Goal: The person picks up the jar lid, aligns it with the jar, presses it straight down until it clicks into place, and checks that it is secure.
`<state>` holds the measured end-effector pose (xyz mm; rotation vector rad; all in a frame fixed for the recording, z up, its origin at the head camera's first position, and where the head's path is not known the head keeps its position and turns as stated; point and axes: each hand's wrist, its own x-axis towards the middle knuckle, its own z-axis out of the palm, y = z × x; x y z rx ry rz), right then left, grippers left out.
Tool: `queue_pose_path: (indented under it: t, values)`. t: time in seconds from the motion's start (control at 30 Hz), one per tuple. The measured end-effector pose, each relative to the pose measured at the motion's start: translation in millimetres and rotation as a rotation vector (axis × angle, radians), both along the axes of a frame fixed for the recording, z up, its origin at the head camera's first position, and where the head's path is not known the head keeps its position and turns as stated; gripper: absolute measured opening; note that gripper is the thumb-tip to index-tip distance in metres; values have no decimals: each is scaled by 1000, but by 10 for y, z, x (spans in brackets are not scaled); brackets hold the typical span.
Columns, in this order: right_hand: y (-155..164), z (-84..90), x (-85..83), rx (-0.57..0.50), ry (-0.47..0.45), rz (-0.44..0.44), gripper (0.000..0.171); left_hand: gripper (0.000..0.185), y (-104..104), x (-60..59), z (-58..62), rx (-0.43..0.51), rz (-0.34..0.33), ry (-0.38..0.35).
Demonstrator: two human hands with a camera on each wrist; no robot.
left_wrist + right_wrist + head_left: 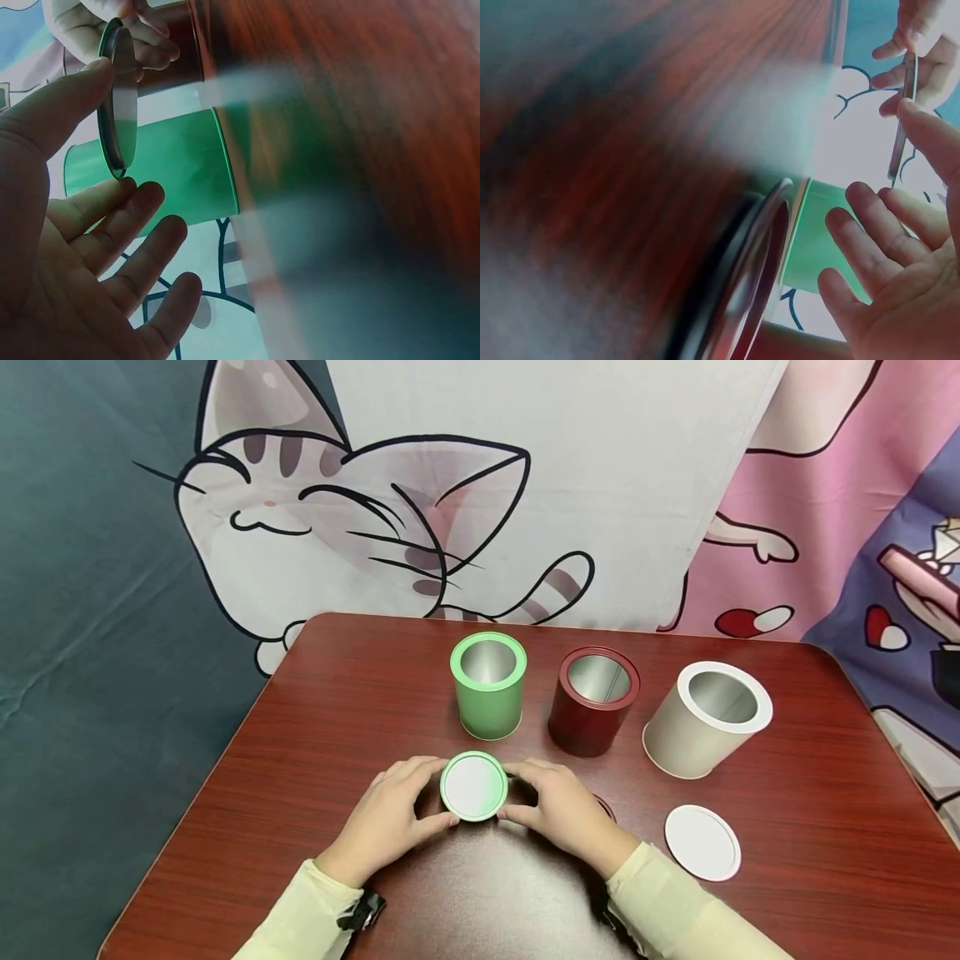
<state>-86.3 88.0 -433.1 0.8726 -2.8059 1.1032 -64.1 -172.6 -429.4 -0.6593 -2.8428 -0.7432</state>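
Both hands pinch a round green-rimmed lid by its opposite edges, clear of the tabletop. My left hand has thumb and index finger at its left edge, the other fingers spread in the left wrist view. On the opposite edge, thumb and index finger of my right hand do the same. The lid stands edge-on in the wrist views. Just beyond it is an upright, lidless green can. A dark red lid lies on the table, mostly hidden behind the right hand in the head view.
To the right of the green can stand a lidless dark red can and a lidless white can. A white lid lies flat near the right forearm. The brown wooden table ends at a printed cloth backdrop.
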Motion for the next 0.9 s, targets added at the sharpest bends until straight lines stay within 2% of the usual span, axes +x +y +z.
queue_pose_path:
  t: [0.57, 0.77, 0.9]
  values:
    - [-4, 144, 24, -28, -3, -14, 56, 66, -36, -35, 106, 6, -17, 26]
    - [-3, 166, 21, -63, 45, -30, 58, 67, -40, -64, 152, 28, -28, 68]
    - [-1, 191, 17, -76, 79, -28, 59, 67, -37, -76, 179, 40, -27, 72]
